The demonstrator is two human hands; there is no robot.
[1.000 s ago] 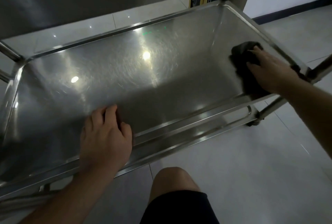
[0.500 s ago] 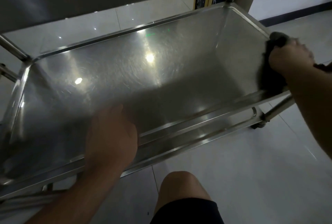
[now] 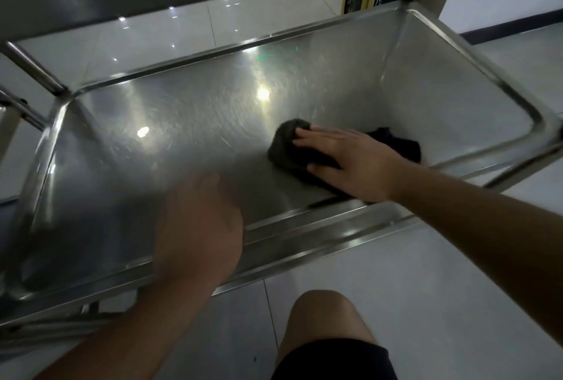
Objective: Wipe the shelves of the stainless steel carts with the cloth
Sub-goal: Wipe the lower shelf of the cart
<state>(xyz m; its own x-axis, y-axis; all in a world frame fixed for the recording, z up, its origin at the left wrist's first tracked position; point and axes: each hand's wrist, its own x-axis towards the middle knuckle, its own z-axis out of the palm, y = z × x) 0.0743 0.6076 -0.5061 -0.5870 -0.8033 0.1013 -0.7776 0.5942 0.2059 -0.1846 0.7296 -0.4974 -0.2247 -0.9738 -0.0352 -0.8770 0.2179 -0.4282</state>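
One dark cloth (image 3: 292,151) lies on the cart shelf (image 3: 189,141) beneath our flat, straightened right hand (image 3: 350,163). Our blurred left hand (image 3: 198,227) rests at the near rim; its fingers we cannot tell.

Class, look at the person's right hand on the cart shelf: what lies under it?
A dark cloth lies under the right hand, pressed onto the steel shelf. The cloth's middle is covered.

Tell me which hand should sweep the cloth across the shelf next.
Right. The right hand already presses flat on the cloth on the shelf; the left hand, blurred, sits at the near rim.
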